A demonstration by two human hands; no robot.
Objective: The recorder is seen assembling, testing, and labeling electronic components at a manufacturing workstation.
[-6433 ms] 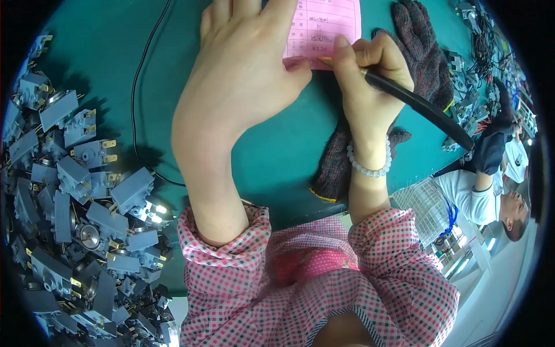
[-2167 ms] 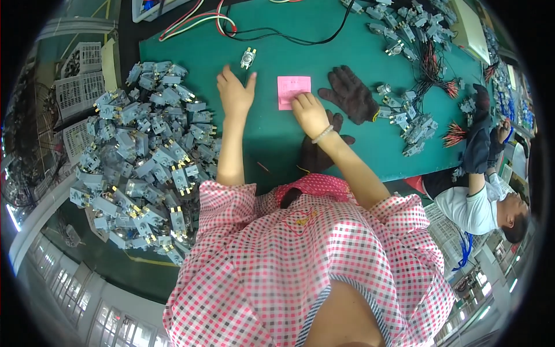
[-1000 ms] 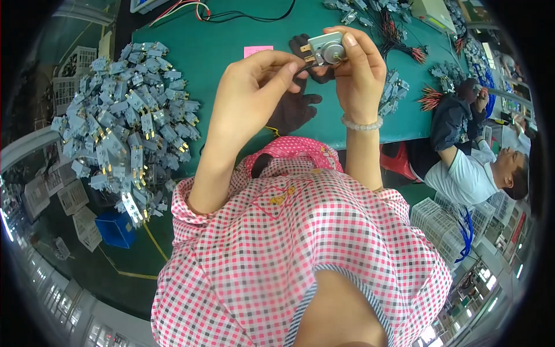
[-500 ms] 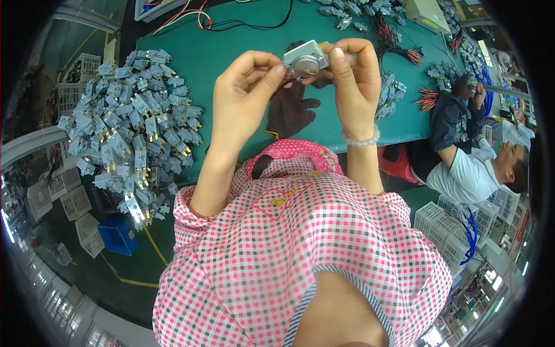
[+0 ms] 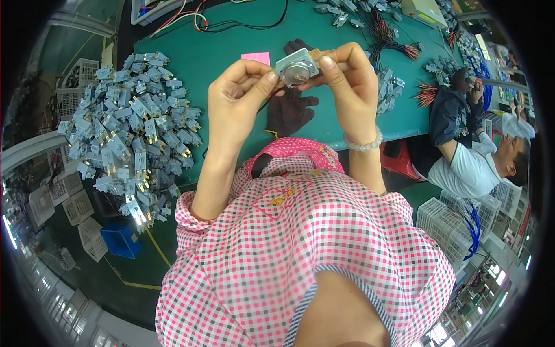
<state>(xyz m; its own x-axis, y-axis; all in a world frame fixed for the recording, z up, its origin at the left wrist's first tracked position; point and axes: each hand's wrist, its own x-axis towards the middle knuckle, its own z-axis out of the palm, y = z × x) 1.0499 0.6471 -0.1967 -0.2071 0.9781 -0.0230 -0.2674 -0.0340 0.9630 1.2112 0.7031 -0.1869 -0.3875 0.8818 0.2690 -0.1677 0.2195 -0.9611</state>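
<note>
Between both hands I hold a small metal-plated part with a round silver disc (image 5: 298,72), raised above the table. My left hand (image 5: 238,95) pinches its left edge between thumb and fingers, and a dark wire trails down beside those fingers. On the other side, my right hand (image 5: 351,87) grips the right edge, where a tan piece (image 5: 315,54) sticks up. A dark brown glove (image 5: 291,111) lies on the green table below the part. Just beyond my left fingers is a pink paper slip (image 5: 256,58).
A large heap of grey switch-like parts (image 5: 136,121) with brass prongs covers the table's left. Red-and-black wire bundles (image 5: 384,34) and more grey parts (image 5: 391,89) lie to the right. A co-worker (image 5: 471,162) sits at the right. A blue bin (image 5: 120,240) stands lower left.
Both hands have shifted slightly left and nearer to me with the part, whose disc now faces up a little more. The pink slip has come into sight behind my left hand.
</note>
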